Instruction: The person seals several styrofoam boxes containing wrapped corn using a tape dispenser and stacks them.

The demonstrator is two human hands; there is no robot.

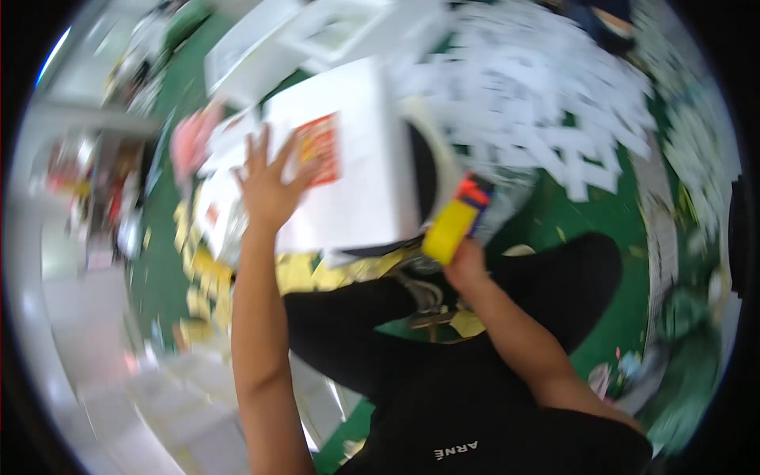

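Observation:
A white foam box (pixel 350 208) stands before me, with a red and yellow printed label (pixel 322 148) on its face. My left hand (pixel 270 181) lies spread over the box's left part, its fingers apart and reaching the label. On the right, my right hand (pixel 466 261) grips a tape dispenser (pixel 475 193) with a yellow roll of tape, close to the box's lower right corner. Behind that corner a round black and cream thing shows in part; blur hides what it is.
White foam containers (pixel 255 53) stand beyond the box. Many white paper sheets (pixel 504 89) cover the green floor at the upper right. Yellow paper pieces (pixel 297 273) lie under the box's near edge. A pink bag (pixel 196 139) is at the left. My crossed legs border the work spot.

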